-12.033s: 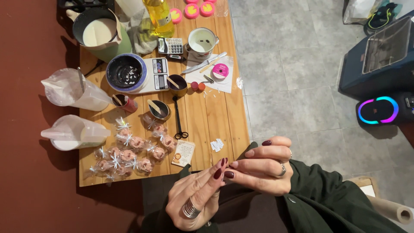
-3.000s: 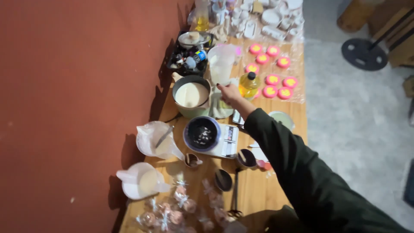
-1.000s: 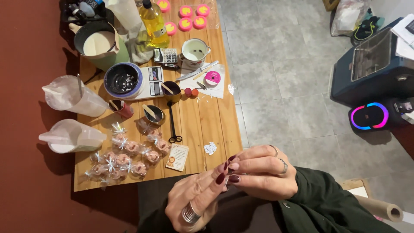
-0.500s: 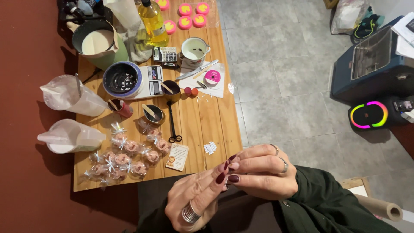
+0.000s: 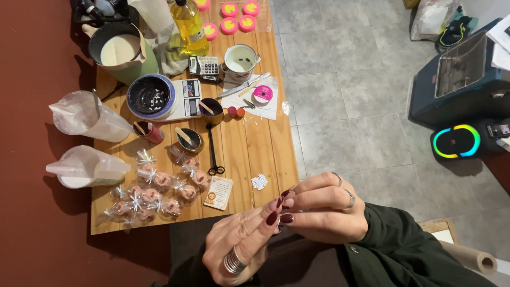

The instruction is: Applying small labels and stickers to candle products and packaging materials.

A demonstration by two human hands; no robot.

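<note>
My left hand (image 5: 241,245) and my right hand (image 5: 321,207) meet fingertip to fingertip just off the near edge of the wooden table (image 5: 255,143). The fingers pinch together at one spot; whatever lies between them is too small to make out. My left hand wears stacked silver rings, my right hand two rings. Closest on the table are a small printed card (image 5: 218,193), a scrap of white paper (image 5: 260,182) and several cellophane-wrapped pink pieces (image 5: 159,186).
Black scissors (image 5: 213,154), a dark bowl on a scale (image 5: 151,95), two plastic pitchers (image 5: 87,167), a pot of white liquid (image 5: 121,50), an oil bottle (image 5: 188,24), a mug (image 5: 240,59) and pink moulds (image 5: 234,13) crowd the table. A glowing speaker (image 5: 457,141) stands on the tiled floor.
Three seconds ago my right arm reached far across the table to a cup. Now both hands are back at my lap, fingertips joined, almost unmoved over the last second.
</note>
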